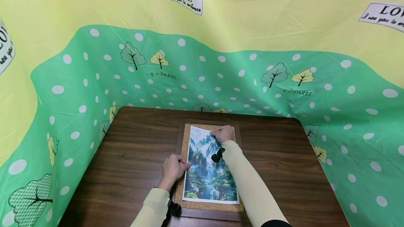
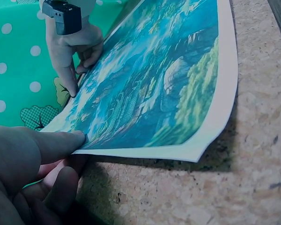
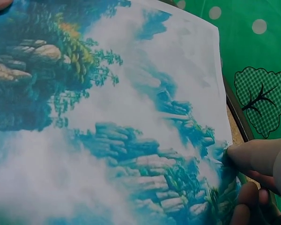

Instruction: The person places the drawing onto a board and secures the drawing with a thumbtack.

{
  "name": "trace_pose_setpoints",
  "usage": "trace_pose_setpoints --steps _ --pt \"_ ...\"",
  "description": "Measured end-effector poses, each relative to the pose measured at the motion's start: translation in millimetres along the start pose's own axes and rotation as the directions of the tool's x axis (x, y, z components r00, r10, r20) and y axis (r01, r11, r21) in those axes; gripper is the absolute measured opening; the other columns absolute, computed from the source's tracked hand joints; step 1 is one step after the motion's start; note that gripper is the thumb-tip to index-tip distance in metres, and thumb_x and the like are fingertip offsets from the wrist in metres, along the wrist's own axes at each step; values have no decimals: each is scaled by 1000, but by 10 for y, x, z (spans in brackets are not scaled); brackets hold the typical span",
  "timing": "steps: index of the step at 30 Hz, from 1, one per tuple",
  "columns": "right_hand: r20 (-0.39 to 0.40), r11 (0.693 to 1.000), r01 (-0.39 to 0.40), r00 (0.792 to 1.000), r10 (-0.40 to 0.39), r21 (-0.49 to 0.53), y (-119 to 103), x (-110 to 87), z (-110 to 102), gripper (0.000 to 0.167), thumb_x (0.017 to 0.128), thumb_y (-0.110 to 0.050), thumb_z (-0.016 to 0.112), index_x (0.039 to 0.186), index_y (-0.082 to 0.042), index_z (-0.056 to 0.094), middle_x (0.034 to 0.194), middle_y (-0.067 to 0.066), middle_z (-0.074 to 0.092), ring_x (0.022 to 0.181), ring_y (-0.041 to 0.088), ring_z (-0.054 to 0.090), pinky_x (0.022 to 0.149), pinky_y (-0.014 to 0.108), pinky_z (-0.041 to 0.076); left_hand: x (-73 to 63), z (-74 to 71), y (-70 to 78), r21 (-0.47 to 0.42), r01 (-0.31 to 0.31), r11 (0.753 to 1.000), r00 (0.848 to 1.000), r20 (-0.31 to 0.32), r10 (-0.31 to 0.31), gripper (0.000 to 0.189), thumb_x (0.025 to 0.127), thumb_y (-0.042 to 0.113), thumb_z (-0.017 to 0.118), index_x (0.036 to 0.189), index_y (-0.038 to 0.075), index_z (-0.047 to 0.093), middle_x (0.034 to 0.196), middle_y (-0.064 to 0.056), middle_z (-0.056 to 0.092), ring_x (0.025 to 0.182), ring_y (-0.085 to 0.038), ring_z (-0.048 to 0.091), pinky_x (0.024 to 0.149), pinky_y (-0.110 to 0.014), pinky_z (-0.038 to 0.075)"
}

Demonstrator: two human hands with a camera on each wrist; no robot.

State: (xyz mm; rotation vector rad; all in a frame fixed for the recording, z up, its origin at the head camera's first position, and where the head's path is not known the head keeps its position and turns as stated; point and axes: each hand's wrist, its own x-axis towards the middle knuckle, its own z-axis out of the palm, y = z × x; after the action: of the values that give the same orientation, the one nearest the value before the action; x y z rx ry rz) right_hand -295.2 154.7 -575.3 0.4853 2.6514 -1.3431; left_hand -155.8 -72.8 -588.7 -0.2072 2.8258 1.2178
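Note:
A printed landscape picture [image 1: 208, 171] of blue-green mountains, trees and mist lies over a cork board [image 1: 186, 139] with a dark wooden frame. My left hand [image 1: 175, 166] pinches the sheet's left edge, one fingertip on top and other fingers curled below; in the left wrist view a corner of the paper [image 2: 196, 152] lifts slightly off the cork. Up at the sheet's top right, my right hand [image 1: 223, 134] pinches the paper's edge. The right wrist view shows a fingertip [image 3: 236, 154] on the print's margin, with more fingers bent beneath it.
The framed board rests on a dark brown wooden table [image 1: 139, 150]. A green and yellow curtain [image 1: 202, 76] with dots and trees surrounds the back and sides. Small black cameras [image 1: 217, 156] sit on both wrists.

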Motion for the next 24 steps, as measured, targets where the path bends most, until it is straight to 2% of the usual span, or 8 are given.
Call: trace_pose_setpoints --steps 8,15,21,24 --pt "0 999 -7 1000 7 -39 -27 -17 -23 17 90 -28 85 90 -10 84 96 9 74 77 26 64 67 40 51 5 -4 8 4 -1 1000 1000 -7 1 37 88 30 87 61 19 64 55 8 53 53 -14 49 54 -31 38" --pt "0 999 -17 1000 17 -32 1 3 -19 17 90 -28 86 91 -12 84 99 9 75 81 26 65 69 40 53 1 4 5 -5 1 1000 1000 -9 -1 40 88 30 87 59 18 63 53 7 51 51 -14 48 53 -31 37" --pt "9 999 -27 1000 27 -26 3 12 -31 17 90 -28 85 90 -12 83 94 9 74 76 26 63 67 39 50 14 22 -6 20 -8 1000 1000 -21 8 36 87 31 88 61 21 65 55 10 55 52 -13 49 54 -31 39" --pt "7 999 -29 1000 29 -17 5 16 -30 15 89 -27 86 90 -12 83 96 9 74 77 26 63 68 39 50 16 28 -10 27 -13 1000 1000 -25 13 36 87 32 88 61 21 66 56 10 55 52 -13 50 54 -32 40"
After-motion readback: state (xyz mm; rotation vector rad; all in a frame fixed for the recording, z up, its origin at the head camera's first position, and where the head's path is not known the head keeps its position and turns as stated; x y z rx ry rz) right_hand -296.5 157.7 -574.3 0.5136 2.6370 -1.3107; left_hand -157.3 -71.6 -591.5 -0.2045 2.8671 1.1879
